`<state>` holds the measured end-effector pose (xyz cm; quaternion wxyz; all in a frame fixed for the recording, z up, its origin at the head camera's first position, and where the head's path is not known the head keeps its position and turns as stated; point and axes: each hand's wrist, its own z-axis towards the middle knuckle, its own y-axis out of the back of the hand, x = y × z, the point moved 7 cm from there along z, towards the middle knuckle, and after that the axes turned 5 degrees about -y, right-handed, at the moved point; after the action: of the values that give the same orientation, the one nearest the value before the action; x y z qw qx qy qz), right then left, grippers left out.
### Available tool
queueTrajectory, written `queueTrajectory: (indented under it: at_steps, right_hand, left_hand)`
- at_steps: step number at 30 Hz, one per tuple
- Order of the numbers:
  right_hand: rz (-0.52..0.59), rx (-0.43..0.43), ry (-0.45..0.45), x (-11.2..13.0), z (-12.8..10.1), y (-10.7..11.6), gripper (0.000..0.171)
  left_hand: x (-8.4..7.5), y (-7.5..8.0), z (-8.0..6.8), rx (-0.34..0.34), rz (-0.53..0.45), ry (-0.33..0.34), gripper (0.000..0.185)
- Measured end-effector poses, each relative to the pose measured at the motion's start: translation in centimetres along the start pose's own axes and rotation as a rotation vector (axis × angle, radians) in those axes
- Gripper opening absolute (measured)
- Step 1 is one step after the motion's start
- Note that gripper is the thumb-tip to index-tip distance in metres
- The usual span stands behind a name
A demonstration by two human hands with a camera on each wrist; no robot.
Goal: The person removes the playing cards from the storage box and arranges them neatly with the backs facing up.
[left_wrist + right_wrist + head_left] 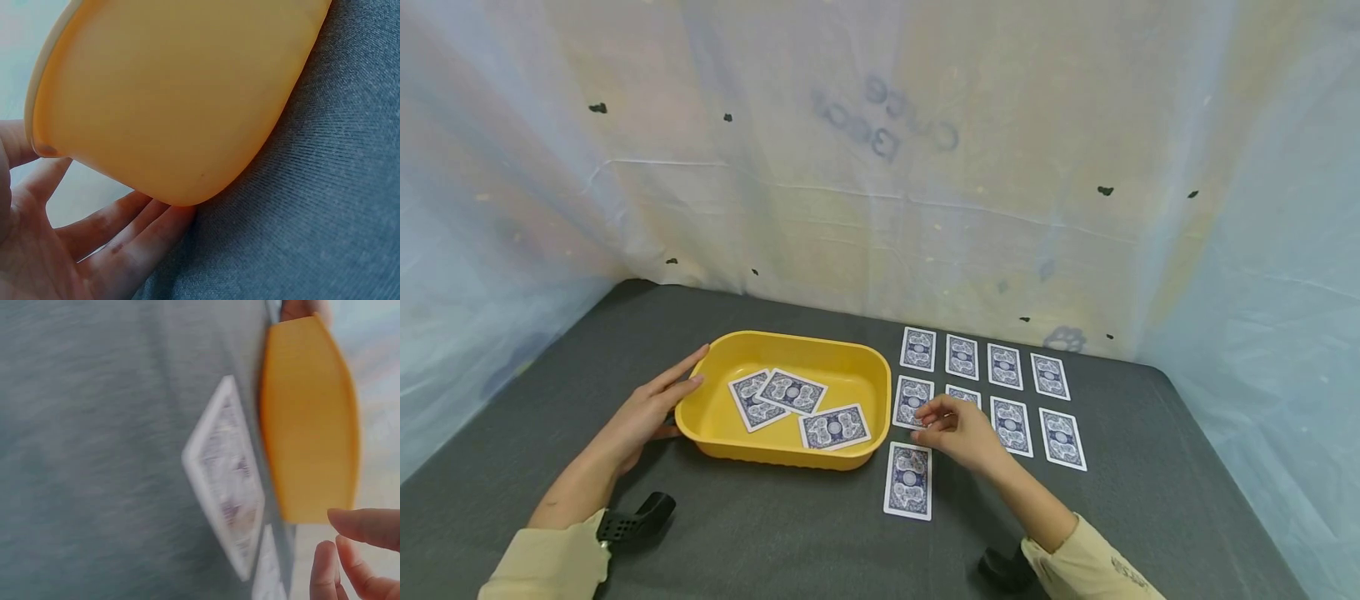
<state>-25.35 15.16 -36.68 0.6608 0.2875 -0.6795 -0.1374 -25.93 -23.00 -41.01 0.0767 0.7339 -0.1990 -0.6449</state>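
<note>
On the left, the left hand [651, 410] lies flat against the outer wall of the yellow tray [850, 367], its fingers straight and spread along the tray's side, nothing gripped; the left wrist view shows the palm and fingers [125, 240] pressed to the rounded corner of the tray where it meets the grey table [1150, 517]. Inside the tray lie three face-down playing cards [790, 392], loosely overlapping. Just right of the tray, more cards are laid out in rows on the table, backs up: a far row of four [982, 362], a middle row, and a single near card [909, 480] set closest to the person. The right hand [958, 427] hovers over the middle row, its fingertips reaching down toward the card beside the tray [912, 400]; the fingers are bent and close together, though they do not seem to have the card yet (the right wrist view is blurred, showing only fingertips [350, 550] near a card [226, 470] and the tray's end, so I cannot tell whether they touch it). To lift this card cleanly, it would seem best to press lightly on one short edge and slide a fingertip under it, rather than pinch from above, since the card lies flat on cloth and its neighbours lie just beside it. The steadying left hand should keep the tray from sliding while the card is dropped in.
</note>
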Motion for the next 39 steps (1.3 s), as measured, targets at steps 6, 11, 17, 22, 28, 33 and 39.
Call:
queueTrajectory:
  at_steps: [6,11,17,22,28,33,39]
  right_hand:
    - [0.065,-0.003,0.009,1.7,0.9,0.1,0.028]
    - [0.084,0.014,0.013,2.7,1.4,-0.2,0.028]
    - [0.076,0.020,0.031,4.3,2.1,-0.8,0.027]
    - [0.090,0.041,0.058,6.0,2.7,-1.7,0.026]
    - [0.050,0.099,0.053,7.2,3.5,-3.2,0.029]
    - [-0.013,0.153,0.049,7.6,4.4,-4.6,0.032]
    - [-0.063,0.250,0.045,8.3,5.0,-6.2,0.033]
  left_hand:
    - [-0.1,0.0,-0.1,0.003,-0.005,-0.003,0.065]
    - [-0.2,0.0,-0.2,0.006,-0.002,-0.001,0.065]
    - [-0.4,0.0,-0.2,0.005,-0.001,-0.006,0.065]
    - [-0.4,0.0,-0.3,0.005,-0.008,-0.009,0.064]
    - [-0.4,0.1,-0.4,0.007,-0.021,-0.017,0.065]
    - [-0.3,0.0,-0.4,0.005,-0.023,-0.011,0.067]
    - [-0.3,0.0,-0.4,-0.005,-0.021,-0.009,0.067]
